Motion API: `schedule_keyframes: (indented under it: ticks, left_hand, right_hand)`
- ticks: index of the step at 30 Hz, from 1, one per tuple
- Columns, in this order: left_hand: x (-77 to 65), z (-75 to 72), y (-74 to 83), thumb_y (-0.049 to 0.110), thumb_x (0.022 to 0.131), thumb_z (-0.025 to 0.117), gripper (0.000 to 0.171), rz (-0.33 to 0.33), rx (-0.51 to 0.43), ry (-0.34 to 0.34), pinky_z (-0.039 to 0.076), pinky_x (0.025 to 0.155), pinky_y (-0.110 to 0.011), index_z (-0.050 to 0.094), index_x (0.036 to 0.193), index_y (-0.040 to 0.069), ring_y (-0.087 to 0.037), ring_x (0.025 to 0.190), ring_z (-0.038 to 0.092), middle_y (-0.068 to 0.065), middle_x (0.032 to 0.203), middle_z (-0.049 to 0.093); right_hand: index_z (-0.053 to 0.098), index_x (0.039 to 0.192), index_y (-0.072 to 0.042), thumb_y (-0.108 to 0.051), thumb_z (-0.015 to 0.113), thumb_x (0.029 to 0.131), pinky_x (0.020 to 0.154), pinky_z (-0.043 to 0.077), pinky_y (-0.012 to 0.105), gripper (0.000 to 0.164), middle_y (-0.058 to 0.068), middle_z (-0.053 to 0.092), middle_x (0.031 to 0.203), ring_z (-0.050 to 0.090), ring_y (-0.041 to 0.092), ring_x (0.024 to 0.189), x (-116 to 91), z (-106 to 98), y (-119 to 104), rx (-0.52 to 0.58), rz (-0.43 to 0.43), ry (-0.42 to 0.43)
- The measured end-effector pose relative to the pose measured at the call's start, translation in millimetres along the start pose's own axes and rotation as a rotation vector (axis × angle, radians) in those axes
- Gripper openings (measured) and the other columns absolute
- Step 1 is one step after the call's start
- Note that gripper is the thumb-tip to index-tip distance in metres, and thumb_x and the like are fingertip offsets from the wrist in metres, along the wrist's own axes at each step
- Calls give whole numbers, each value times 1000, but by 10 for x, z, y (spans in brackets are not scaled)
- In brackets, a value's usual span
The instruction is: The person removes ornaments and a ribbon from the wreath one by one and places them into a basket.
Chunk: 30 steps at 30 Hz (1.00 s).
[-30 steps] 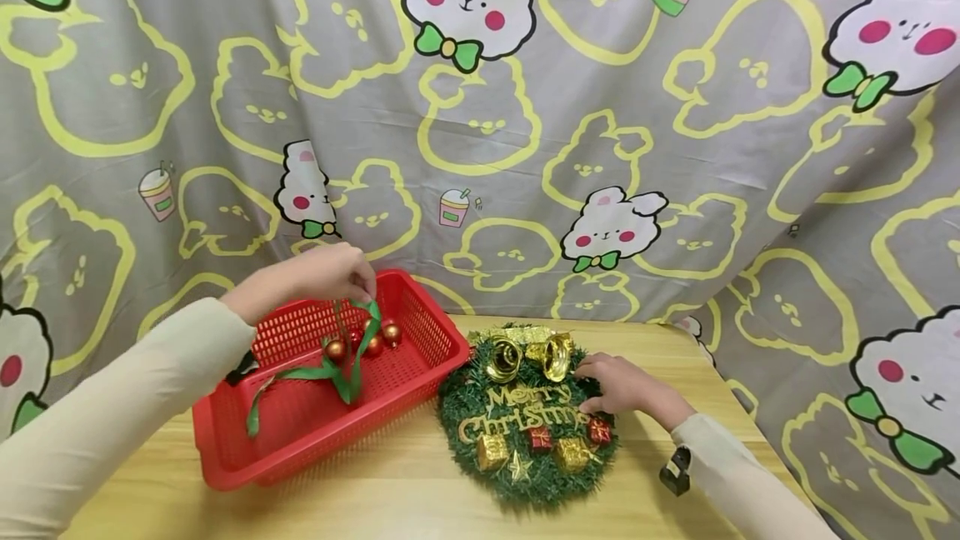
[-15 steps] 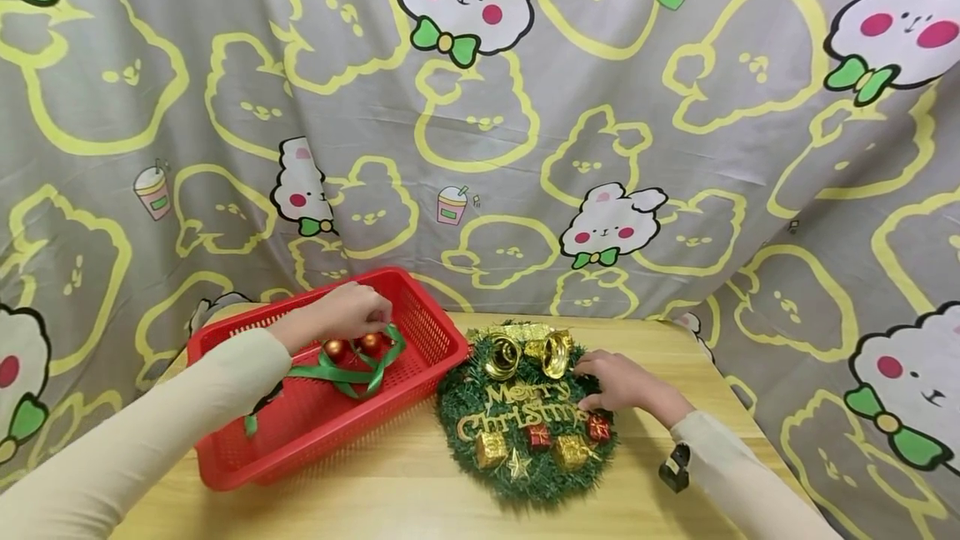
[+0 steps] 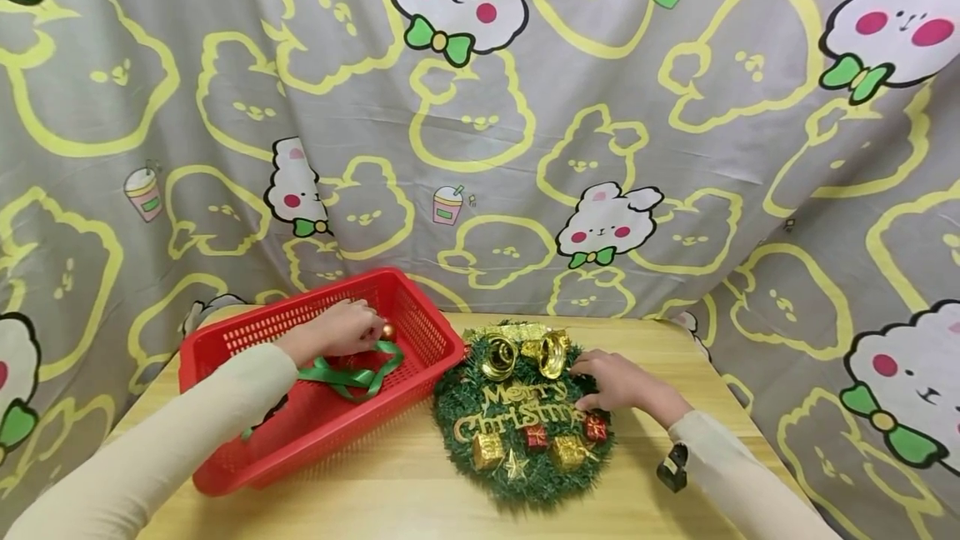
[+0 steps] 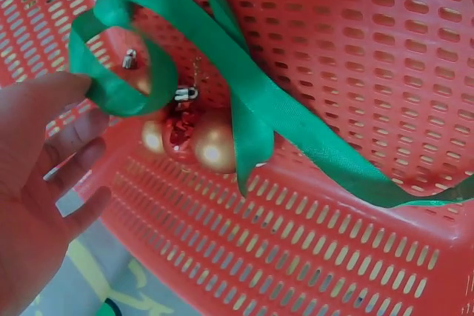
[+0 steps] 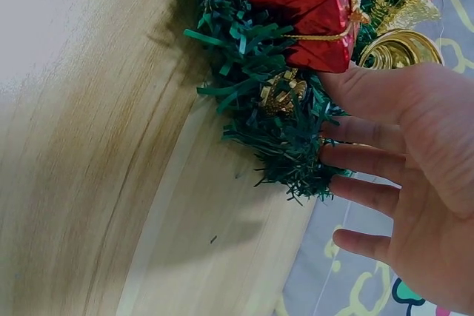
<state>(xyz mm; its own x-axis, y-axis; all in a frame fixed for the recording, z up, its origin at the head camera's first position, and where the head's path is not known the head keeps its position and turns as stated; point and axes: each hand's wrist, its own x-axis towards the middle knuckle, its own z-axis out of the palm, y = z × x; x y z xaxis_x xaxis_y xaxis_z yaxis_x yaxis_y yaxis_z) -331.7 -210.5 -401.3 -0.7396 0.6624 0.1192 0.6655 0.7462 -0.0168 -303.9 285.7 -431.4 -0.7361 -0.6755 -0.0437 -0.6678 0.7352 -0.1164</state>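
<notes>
My left hand (image 3: 351, 327) is down inside the red plastic basket (image 3: 300, 448). In the left wrist view its thumb pinches the looped green ribbon (image 4: 215, 49), with the index finger hidden behind and the other fingers loose. Below the ribbon lie gold balls (image 4: 215, 142) and a shiny red ball (image 4: 180, 132). My right hand (image 3: 618, 382) rests on the right edge of a green Christmas wreath (image 3: 525, 477), its fingers fairly straight. The thumb tip is tucked beside a red gift box (image 5: 315, 20); the little finger is off the foliage.
Gold bells (image 3: 553, 357), "Merry Christmas" lettering (image 3: 517, 417) and small gift boxes decorate the wreath. Basket and wreath stand side by side on a wooden table (image 3: 420, 498). A patterned curtain (image 3: 495, 140) hangs directly behind the table.
My left hand has lowered into the basket, bringing down the ribbon it held raised; the ribbon now lies in loose loops. My right hand stays on the wreath.
</notes>
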Motion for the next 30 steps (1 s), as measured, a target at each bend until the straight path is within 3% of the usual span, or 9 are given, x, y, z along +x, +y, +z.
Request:
schedule_keyframes:
  ticks: [9, 17, 22, 26, 30]
  left_hand:
    - [-38, -63, -77, 7, 86, 73, 19, -52, -37, -58, 39, 62, -29, 69, 71, 19, -11, 69, 50, 11, 69, 63]
    - [-65, -70, -143, 6, 81, 76, 18, -51, -52, -20, 41, 60, -29, 69, 72, 19, -10, 68, 53, 10, 70, 64]
    - [-75, -72, -181, 11, 85, 77, 6, -76, -75, -43, 48, 63, -31, 74, 82, 14, -11, 69, 57, 7, 79, 70]
    - [-69, -102, -189, 16, 90, 74, 4, -138, -101, -77, 47, 61, -31, 75, 91, 12, -12, 66, 54, 5, 77, 68]
    - [-37, -169, -170, 20, 93, 73, 9, -169, -119, -29, 45, 61, -31, 75, 97, 13, -10, 66, 53, 5, 74, 64]
  right_hand:
    - [68, 126, 2, -34, 81, 87, 92, 54, 53, 54, 20, 66, 125, 64, 39, 112, 25, -20, -6, -23, -25, 16]
    - [67, 126, 1, -34, 81, 87, 92, 53, 53, 54, 20, 65, 126, 64, 39, 113, 18, -32, 9, -21, -6, 12]
    - [67, 127, 1, -34, 80, 87, 94, 52, 55, 55, 21, 65, 128, 63, 40, 115, 10, -19, 8, -7, 17, -2]
    - [66, 128, 1, -34, 80, 87, 95, 52, 55, 56, 22, 64, 130, 62, 40, 116, 9, -6, 12, 4, 30, -10]
    - [67, 127, -1, -35, 80, 88, 93, 52, 56, 54, 21, 64, 130, 64, 39, 110, 15, -38, 39, 35, 28, -4]
